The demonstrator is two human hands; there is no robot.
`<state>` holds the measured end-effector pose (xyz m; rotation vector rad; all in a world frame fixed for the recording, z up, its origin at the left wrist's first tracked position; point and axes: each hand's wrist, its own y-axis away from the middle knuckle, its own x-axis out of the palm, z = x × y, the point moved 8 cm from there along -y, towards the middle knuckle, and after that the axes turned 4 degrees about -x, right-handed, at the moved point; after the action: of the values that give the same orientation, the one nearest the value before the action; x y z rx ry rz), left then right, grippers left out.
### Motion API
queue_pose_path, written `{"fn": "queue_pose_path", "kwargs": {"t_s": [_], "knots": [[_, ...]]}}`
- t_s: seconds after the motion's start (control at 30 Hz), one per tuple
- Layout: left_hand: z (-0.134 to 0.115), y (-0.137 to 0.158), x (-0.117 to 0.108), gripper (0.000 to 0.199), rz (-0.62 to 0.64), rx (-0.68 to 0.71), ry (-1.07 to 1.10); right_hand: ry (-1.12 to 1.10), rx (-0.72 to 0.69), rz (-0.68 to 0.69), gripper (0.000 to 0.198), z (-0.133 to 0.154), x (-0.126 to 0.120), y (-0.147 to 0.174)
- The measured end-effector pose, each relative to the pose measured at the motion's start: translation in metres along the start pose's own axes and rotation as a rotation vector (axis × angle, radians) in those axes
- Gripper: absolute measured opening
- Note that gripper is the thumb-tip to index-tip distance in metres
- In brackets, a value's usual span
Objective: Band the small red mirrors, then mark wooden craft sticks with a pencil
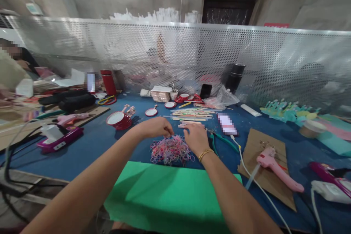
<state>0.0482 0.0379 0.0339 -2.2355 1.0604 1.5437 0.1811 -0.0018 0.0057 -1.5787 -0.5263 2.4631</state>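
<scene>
My left hand (159, 127) is over the far side of a tangled pile of small coloured rubber bands (172, 150). Its fingers are bent into a pinch, and whatever lies between the fingertips is too small to make out. On the pile's right, my right hand (196, 138), a gold chain bracelet (205, 154) at its wrist, stretches forward with fingers laid at short pale pink sticks (182, 126). Teal-handled pliers (223, 142) rest just beyond that wrist. Several thin patterned sticks (192, 114) are spread behind both hands.
Small red-and-white drums (119, 120) stand left. A pink glue gun (279, 168) rests on cardboard (251, 146) at right, near a phone (227, 124) with a white cable. Green cloth (164, 193) covers the near edge. Perforated metal panels (192, 51) close off the table's back.
</scene>
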Motion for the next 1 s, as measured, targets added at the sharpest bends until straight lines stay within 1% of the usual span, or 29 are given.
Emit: {"fn": "queue_pose_path", "kwargs": {"t_s": [0.1,0.2,0.27,0.33,0.37,0.4,0.43,0.6,0.7,0.83,0.93,1.0], "knots": [[0.004,0.003,-0.001,0.024,-0.038,0.001,0.018,-0.006,-0.007,0.016,0.028,0.0,0.001,0.0],[0.008,0.002,-0.005,0.021,-0.098,-0.003,0.033,-0.017,-0.018,0.016,0.028,0.001,0.003,-0.001],[0.008,0.0,-0.006,0.021,-0.182,0.013,-0.006,-0.044,-0.029,0.022,0.029,0.002,0.007,-0.001],[0.003,0.001,-0.003,0.025,-0.272,0.07,-0.056,-0.085,-0.042,0.033,0.031,0.004,0.013,-0.001],[0.0,0.002,0.002,0.027,-0.305,0.109,-0.076,-0.105,-0.049,0.042,0.032,0.005,0.017,-0.001],[-0.004,0.003,0.01,0.03,-0.303,0.158,-0.085,-0.122,-0.056,0.052,0.033,0.007,0.021,-0.001],[-0.005,0.005,0.019,0.034,-0.291,0.175,-0.086,-0.134,-0.061,0.063,0.035,0.008,0.026,-0.001],[0.011,0.018,0.053,0.057,-0.305,0.043,-0.112,-0.186,-0.044,0.075,0.042,0.015,0.042,0.001],[0.016,0.023,0.063,0.062,-0.314,-0.009,-0.12,-0.254,0.008,0.044,0.046,0.015,0.045,0.003],[0.006,0.024,0.063,0.057,-0.372,0.052,-0.034,-0.395,0.057,-0.01,0.049,0.015,0.045,0.003],[-0.004,0.024,0.056,0.052,-0.393,0.107,0.069,-0.479,0.033,-0.024,0.049,0.019,0.045,0.002],[-0.007,0.023,0.047,0.047,-0.402,0.111,0.11,-0.472,0.008,-0.054,0.047,0.02,0.041,0.003]]}}
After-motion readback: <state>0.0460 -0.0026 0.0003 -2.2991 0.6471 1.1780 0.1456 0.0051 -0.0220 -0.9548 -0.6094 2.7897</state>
